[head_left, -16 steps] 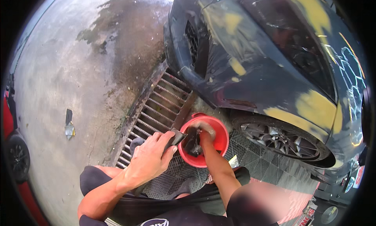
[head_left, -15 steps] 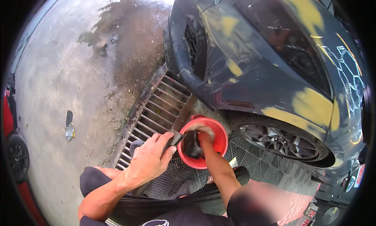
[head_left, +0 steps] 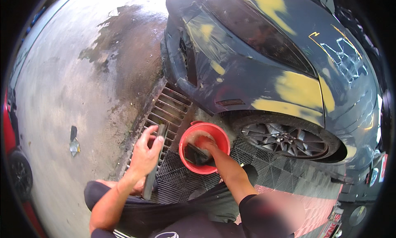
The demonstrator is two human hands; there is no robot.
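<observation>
My left hand (head_left: 145, 153) grips a long, narrow, dark grey sanding block (head_left: 152, 178), tilted upright, its top end by my thumb and fingertips. The block stands between my hand and the red bucket (head_left: 226, 149). Into that bucket reaches my right hand (head_left: 203, 142), dipped in cloudy brownish water, its fingers hidden. Beside it in the bucket lies a dark, flat-looking piece (head_left: 195, 154); whether my fingers hold it I cannot tell.
A dark grey car (head_left: 255, 73) with yellowish filler patches stands right of the bucket, its front wheel (head_left: 284, 138) close by. A metal drain grate (head_left: 171, 104) runs beside the bucket. Dark floor tiles (head_left: 177, 186) lie below. Small scraps (head_left: 74, 141) rest on the concrete at left.
My left hand has moved left and slightly down, and the sanding block has swung to a steeper, more upright angle. My right hand stays in the bucket. The view has shifted.
</observation>
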